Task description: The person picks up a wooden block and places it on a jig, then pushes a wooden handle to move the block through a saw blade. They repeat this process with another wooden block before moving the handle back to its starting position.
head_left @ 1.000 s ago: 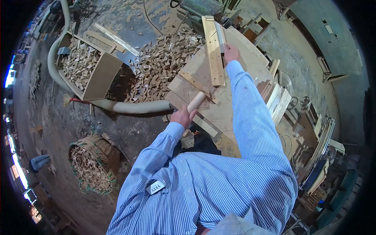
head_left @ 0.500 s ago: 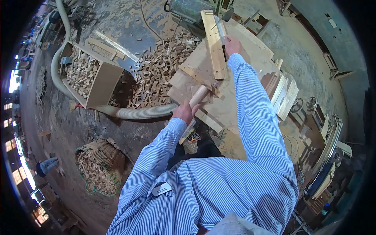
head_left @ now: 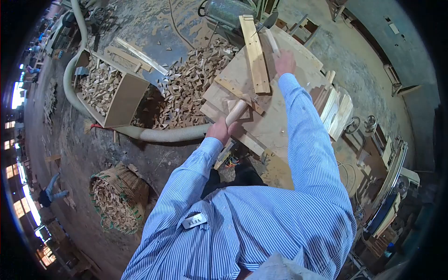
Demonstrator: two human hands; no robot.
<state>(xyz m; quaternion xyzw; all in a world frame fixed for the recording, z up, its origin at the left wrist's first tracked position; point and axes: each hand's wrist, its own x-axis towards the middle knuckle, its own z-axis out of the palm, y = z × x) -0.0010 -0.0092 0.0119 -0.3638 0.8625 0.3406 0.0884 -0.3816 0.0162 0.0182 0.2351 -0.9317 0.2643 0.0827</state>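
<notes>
My left hand [head_left: 219,130] is closed around the near end of a pale, rounded wooden piece [head_left: 237,111]. That piece lies over the worktable [head_left: 294,107], its far end by a thin wooden strip [head_left: 228,86] and a small flat offcut. Farther out, my right hand [head_left: 284,62] is closed at the near end of a slim, pale, slightly curved wooden piece [head_left: 272,42]; its fingers are partly hidden. To the left of this hand, a long wooden board with holes [head_left: 255,56] lies across the table. A dark disc [head_left: 270,19] stands near the board's far end.
Triangular wood offcuts [head_left: 191,84] are heaped on the floor at left, beside a wooden box [head_left: 126,100] of more. A ribbed hose [head_left: 172,134] runs below them. A basket [head_left: 130,186] of scraps stands lower left; stacked boards [head_left: 333,112] are at the table's right side.
My right hand has moved slightly right and nearer, away from the long board, with the slim curved piece showing beyond it. My left hand stays nearly where it was on the rounded piece.
</notes>
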